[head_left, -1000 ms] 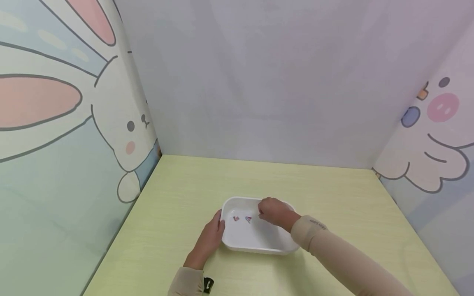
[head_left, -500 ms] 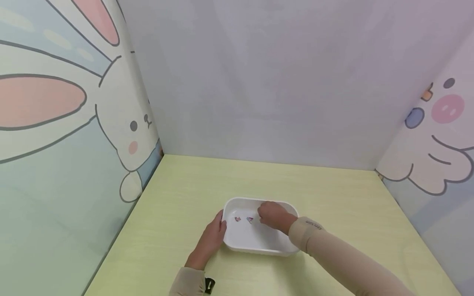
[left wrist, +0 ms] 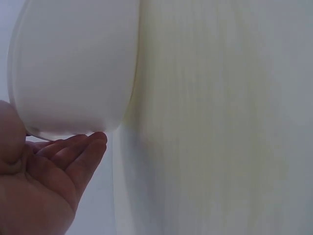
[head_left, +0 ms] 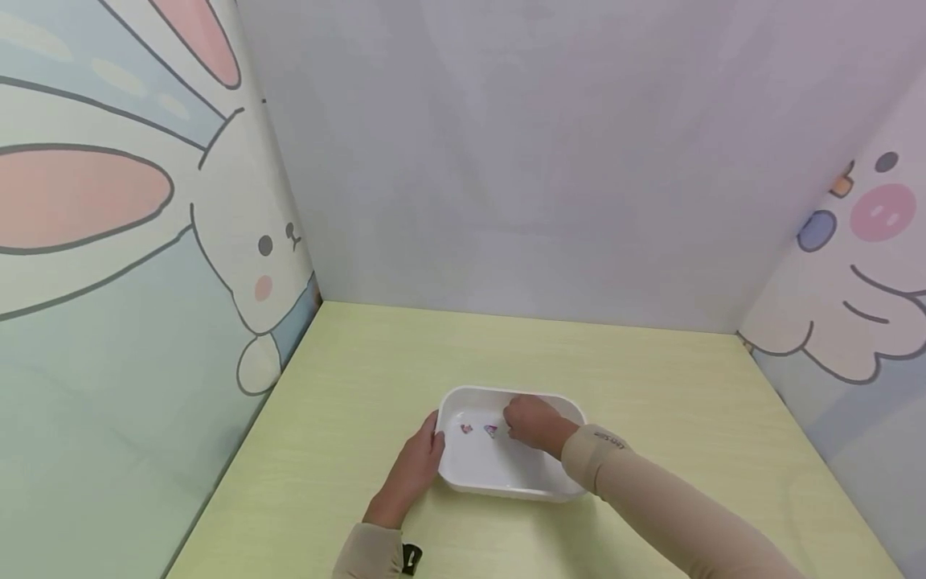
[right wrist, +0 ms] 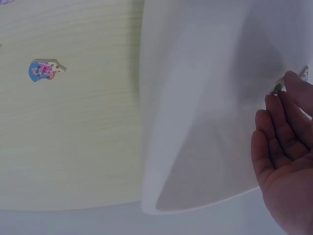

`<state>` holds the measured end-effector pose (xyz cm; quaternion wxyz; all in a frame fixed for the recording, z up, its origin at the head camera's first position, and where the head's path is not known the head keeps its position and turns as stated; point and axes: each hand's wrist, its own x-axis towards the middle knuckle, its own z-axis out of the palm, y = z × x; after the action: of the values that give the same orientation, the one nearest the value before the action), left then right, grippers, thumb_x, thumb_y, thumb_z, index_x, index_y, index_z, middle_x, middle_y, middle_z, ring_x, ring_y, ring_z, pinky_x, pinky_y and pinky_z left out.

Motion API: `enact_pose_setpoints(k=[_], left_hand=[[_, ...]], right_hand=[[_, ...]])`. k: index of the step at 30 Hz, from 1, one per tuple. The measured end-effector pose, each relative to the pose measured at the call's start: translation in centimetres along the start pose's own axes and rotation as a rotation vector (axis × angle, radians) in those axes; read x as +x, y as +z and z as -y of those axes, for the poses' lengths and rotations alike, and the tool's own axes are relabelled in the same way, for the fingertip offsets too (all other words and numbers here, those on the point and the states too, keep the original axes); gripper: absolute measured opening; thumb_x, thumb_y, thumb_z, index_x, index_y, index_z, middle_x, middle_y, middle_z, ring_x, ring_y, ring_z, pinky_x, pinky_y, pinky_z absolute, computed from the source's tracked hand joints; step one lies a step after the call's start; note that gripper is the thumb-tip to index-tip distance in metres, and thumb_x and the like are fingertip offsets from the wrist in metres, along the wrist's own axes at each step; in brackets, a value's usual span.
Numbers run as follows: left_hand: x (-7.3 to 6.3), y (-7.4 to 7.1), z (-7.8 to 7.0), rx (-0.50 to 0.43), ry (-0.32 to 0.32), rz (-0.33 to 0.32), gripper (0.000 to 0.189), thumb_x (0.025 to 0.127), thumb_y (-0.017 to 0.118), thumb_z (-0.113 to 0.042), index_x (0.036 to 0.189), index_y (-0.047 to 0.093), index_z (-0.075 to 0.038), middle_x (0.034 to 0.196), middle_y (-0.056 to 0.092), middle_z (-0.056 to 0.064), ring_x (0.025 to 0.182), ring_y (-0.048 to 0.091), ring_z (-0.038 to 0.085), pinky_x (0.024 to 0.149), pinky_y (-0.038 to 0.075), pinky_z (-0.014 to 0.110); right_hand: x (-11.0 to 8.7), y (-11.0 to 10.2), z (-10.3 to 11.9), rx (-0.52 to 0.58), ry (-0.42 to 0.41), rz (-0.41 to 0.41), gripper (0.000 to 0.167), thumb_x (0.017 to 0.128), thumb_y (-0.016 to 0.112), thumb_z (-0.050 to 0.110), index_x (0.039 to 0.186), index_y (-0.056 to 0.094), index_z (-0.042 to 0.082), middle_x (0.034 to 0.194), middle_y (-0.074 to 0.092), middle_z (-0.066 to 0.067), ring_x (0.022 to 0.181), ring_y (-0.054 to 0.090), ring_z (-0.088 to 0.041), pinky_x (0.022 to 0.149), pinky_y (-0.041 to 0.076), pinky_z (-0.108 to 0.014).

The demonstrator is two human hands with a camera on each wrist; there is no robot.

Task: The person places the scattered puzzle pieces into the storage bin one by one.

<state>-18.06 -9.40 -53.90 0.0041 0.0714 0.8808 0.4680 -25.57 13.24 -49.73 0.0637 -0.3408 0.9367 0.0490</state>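
Observation:
A white rectangular plastic tray (head_left: pixel 499 474) with rounded corners stands on the table. My left hand (head_left: pixel 412 466) grips its left end, thumb at the rim. In the left wrist view the fingers (left wrist: pixel 85 161) lie along the tray's outer wall. Inside the tray, my right hand (head_left: pixel 534 422) pinches a small flat printed piece (right wrist: pixel 278 88), partly green, between thumb and fingertips. Most of that piece is hidden by the hand. Two small colourful printed pieces lie on the tray floor left of the right hand: a reddish one (head_left: pixel 466 429) and a bluish-pink one (head_left: pixel 490 431).
Another flat printed piece (right wrist: pixel 44 70), blue and pink, lies on the table outside the tray. The pale yellow table (head_left: pixel 405 346) is walled by a grey backdrop (head_left: pixel 506 161) and cartoon-printed side panels. A black item (head_left: pixel 411 558) shows beside the left sleeve.
The right hand has sunk slightly lower into the tray. The whole scene has shifted a little to the right in view. The left hand keeps its hold on the tray.

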Motion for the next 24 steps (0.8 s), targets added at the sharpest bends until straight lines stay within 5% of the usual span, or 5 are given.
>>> enact_pose_setpoints(k=[24], left_hand=[[-0.16, 0.21, -0.07, 0.001, 0.015, -0.018, 0.044, 0.104, 0.044, -0.012, 0.145, 0.039, 0.001, 0.136, 0.052, 0.023, 0.122, 0.051, 0.038, 0.100, 0.041, 0.055]], right_hand=[[0.35, 0.95, 0.16, 0.023, 0.051, 0.031, 0.016, 0.084, 0.074, 0.010, 0.072, 0.062, 0.011, 0.065, 0.051, 0.003, 0.061, 0.045, -0.014, 0.061, 0.047, -0.029]])
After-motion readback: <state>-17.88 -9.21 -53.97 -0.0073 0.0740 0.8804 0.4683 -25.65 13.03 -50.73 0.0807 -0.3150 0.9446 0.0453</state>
